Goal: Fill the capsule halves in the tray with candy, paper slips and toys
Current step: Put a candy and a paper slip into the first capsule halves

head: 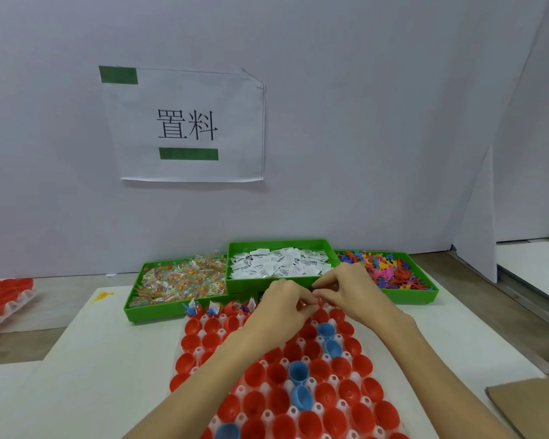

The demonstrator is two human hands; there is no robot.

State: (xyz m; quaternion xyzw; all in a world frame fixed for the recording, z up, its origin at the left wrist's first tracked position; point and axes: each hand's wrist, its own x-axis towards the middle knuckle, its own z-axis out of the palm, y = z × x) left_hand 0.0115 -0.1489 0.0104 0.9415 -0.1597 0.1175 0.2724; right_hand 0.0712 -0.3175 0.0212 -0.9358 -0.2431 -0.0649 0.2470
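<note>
1. Fingers of both my left hand (282,304) and right hand (346,291) are pinching together over something small and reddish; what it is I cannot tell.
2. I am holding it just above the far row of the capsule tray (203,356), probably to drop it into a half there.
3. Both forearms are reaching across the tray, hands meeting just short of the paper-slip bin (281,245).

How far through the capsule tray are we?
Early. Only the far-row capsule halves show slips and toys poking out. Both hands, left hand and right hand, meet over that row, pinching something small; I can't tell what. The remaining red and blue halves look empty. The three green bins are well stocked.
</note>
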